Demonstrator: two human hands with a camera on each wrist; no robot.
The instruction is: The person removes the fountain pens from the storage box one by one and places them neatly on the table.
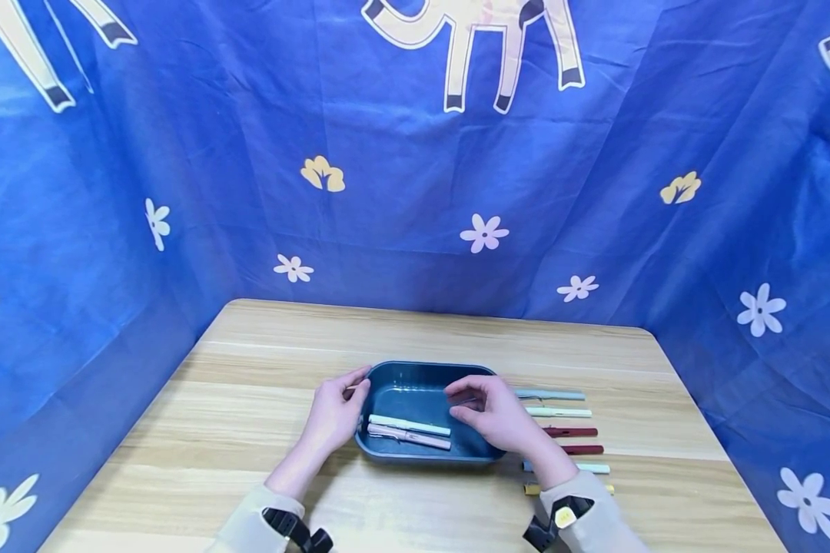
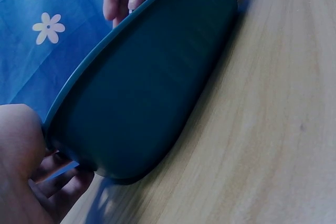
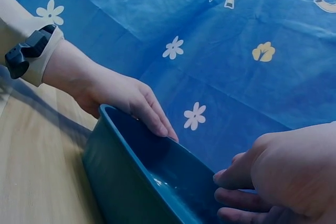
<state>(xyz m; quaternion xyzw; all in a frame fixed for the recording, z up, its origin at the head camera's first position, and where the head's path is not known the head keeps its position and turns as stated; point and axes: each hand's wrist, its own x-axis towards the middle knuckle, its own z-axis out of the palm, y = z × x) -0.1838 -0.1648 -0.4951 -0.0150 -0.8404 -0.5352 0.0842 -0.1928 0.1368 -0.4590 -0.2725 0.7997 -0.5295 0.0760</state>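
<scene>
A dark teal rectangular tray [image 1: 429, 459] with rounded corners stands on the wooden table. Inside it, towards the front left, a pale mint pen [image 1: 408, 425] lies beside a lilac pen [image 1: 415, 438]. My left hand [image 1: 335, 411] holds the tray's left end; in the left wrist view its fingers [image 2: 76, 186] touch the outer wall near the corner. Over the tray's right end hovers my right hand [image 1: 494, 411], thumb and fingers bent loosely and apart. No pen shows between them, and in the right wrist view the fingers [image 3: 239, 198] reach in over the rim.
Right of the tray several pens lie in a row, among them a light blue pen [image 1: 560, 395], a dark red pen [image 1: 581, 450] and a yellow pen [image 1: 605, 489], partly behind my right arm. A blue patterned curtain [image 1: 401, 230] encloses the table [image 1: 263, 353].
</scene>
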